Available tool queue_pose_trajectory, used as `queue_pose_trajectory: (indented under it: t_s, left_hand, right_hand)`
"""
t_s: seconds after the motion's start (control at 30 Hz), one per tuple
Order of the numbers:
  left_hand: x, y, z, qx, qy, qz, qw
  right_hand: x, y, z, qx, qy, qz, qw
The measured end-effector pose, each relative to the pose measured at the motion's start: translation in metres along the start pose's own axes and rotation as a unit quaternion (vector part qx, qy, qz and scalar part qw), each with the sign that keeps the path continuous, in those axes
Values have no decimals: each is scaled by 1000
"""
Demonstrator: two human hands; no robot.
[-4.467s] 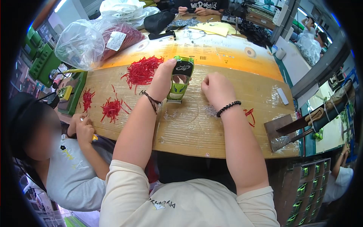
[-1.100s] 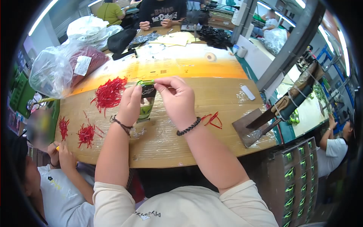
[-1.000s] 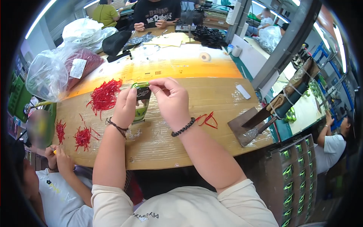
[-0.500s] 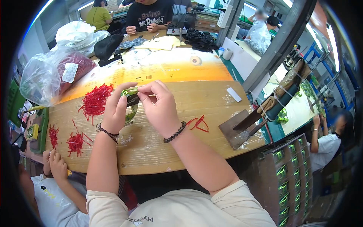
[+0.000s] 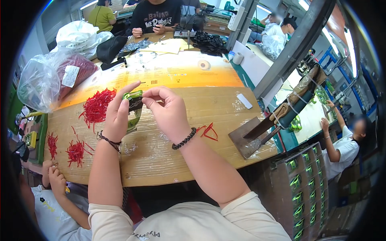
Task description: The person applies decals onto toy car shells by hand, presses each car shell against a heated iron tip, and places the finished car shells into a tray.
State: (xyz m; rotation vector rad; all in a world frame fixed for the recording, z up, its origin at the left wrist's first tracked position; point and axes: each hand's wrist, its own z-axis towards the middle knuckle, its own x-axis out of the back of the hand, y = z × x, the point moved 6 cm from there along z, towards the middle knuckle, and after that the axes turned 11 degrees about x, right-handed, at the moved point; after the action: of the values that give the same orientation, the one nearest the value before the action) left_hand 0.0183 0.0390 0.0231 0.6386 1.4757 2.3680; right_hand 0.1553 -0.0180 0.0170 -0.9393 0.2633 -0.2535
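Observation:
A green shell-like part with a black panel (image 5: 135, 105) is held upright over the cardboard-covered table. My left hand (image 5: 116, 114) grips its left side, with one finger stretched up past its top. At the part's upper right edge, my right hand (image 5: 165, 107) has thumb and index finger pinched together; anything between those fingertips is too small to make out. Small clear scraps (image 5: 130, 148) lie on the table below the part. Left of my left hand is a big pile of red strips (image 5: 96, 106), with a smaller red pile (image 5: 75, 152) nearer the front.
Bags (image 5: 70, 78) stand at the back left. A metal stand (image 5: 247, 138) with a padded arm rises at the right edge, near red strips (image 5: 209, 131) and a white piece (image 5: 244, 101). A co-worker's hands (image 5: 56, 180) are at the left edge; other people sit behind and at right.
My right hand, earlier a fist apart from the part, has come to its top edge. The view has shifted, moving table items leftward. Since half a second ago both hands stay at the part.

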Motion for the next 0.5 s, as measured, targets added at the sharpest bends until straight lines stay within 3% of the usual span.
queue_pose_trajectory:
  t_s: [0.5]
  left_hand:
    - [1,-3,2,17,-3,37,999]
  right_hand:
    - [3,6,3,-36,-35,-9,999]
